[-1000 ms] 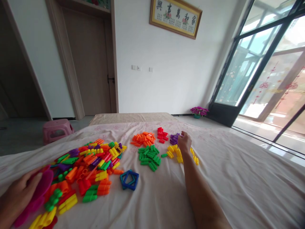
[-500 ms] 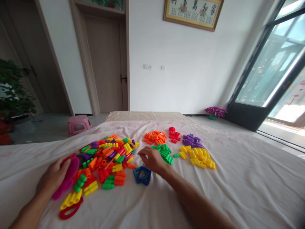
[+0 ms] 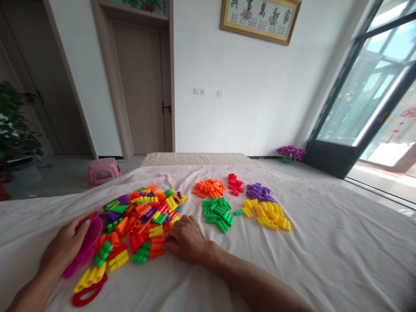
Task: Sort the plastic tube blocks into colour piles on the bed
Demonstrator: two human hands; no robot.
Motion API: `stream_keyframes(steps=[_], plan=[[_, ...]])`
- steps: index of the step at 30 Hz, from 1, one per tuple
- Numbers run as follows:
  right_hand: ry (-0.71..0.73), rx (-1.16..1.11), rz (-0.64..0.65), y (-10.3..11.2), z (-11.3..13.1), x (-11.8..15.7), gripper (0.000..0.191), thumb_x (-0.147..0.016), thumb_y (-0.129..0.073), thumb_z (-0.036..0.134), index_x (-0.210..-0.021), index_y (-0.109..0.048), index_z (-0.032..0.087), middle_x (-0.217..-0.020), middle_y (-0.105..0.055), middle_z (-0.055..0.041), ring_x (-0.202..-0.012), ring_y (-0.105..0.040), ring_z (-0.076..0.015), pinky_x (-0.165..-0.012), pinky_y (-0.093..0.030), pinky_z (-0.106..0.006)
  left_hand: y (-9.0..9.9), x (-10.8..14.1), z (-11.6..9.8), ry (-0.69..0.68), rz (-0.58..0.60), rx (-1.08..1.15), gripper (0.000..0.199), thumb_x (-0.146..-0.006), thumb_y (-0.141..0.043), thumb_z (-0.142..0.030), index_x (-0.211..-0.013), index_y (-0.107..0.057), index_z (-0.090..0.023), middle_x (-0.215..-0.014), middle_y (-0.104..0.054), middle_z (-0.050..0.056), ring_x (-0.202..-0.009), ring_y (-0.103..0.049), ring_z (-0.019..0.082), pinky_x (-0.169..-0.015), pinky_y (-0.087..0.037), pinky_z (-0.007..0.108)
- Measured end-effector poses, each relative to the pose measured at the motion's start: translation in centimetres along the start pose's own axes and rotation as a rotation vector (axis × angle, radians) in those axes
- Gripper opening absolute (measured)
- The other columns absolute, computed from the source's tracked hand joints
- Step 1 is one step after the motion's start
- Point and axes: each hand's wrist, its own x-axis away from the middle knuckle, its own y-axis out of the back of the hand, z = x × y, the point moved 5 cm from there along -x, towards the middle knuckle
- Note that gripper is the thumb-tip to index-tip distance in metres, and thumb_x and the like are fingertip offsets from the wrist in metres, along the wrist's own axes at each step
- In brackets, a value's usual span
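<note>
My left hand [image 3: 66,240] is closed around flat magenta plastic pieces [image 3: 87,242] with rounded edges, at the left side of a mixed pile of colourful plastic building pieces [image 3: 139,214]. At the pile's right edge, my right hand [image 3: 186,238] is low over the cloth with its fingers curled, beside some orange pieces [image 3: 157,247]. Its fingertips are hidden, and so is whatever lies beneath them. Close to the left hand are joined yellow tubes [image 3: 91,277] and a red ring-shaped piece [image 3: 90,294].
Sorted by colour, green [image 3: 218,212], orange [image 3: 209,188], red [image 3: 234,184], purple [image 3: 258,191] and yellow tubes [image 3: 272,215] lie right of the mixed pile. A wrinkled pale cloth [image 3: 325,251] covers the surface. A pink stool [image 3: 104,171] stands beyond its left side.
My right hand has moved left and down to the mixed pile's edge, uncovering more green tubes. The blue square frames no longer show where the hand now is. My left hand still holds the magenta pieces.
</note>
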Motion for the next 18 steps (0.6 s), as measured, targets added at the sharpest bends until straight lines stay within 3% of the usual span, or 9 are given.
stream_keyframes(steps=[3,8,14,18], plan=[[0.013,0.008,-0.002,0.0,0.2,0.0,0.031,-0.087,-0.062,0.055,-0.09,-0.07,0.026,-0.087,-0.069,0.0004,-0.087,-0.054,-0.0179,-0.077,-0.03,-0.033,-0.2,0.0,0.2,0.067,0.07,0.067,0.065,-0.093,-0.023,-0.064,-0.137,-0.052,-0.025,-0.134,-0.062,0.013,-0.116,-0.061,0.031,-0.096,-0.047,0.041],[0.051,0.025,-0.017,-0.3,0.7,-0.2,0.027,-0.078,-0.074,0.049,-0.083,-0.066,0.023,-0.086,-0.069,0.0016,-0.089,-0.054,-0.0181,-0.077,-0.031,-0.032,0.2,0.3,-0.4,0.085,0.079,0.107,0.063,-0.094,-0.027,-0.061,-0.137,-0.052,-0.023,-0.134,-0.06,0.014,-0.12,-0.058,0.032,-0.1,-0.044,0.042],[-0.017,-0.096,-0.018,-0.3,-0.2,-0.3,0.002,-0.083,-0.069,0.028,-0.083,-0.07,0.026,-0.083,-0.071,0.0047,-0.085,-0.057,-0.015,-0.079,-0.032,-0.03,0.4,0.6,-0.8,0.055,0.066,0.134,0.06,-0.095,-0.029,-0.059,-0.135,-0.054,-0.022,-0.133,-0.061,0.013,-0.121,-0.058,0.03,-0.102,-0.043,0.041],[-0.047,-0.118,-0.031,0.3,0.0,-0.2,0.008,-0.088,-0.065,0.028,-0.092,-0.069,0.024,-0.092,-0.072,0.002,-0.088,-0.058,-0.0158,-0.081,-0.033,-0.03,0.7,0.9,-1.2,0.068,0.064,0.113,0.061,-0.095,-0.028,-0.059,-0.136,-0.053,-0.021,-0.134,-0.061,0.014,-0.121,-0.057,0.032,-0.1,-0.044,0.043]])
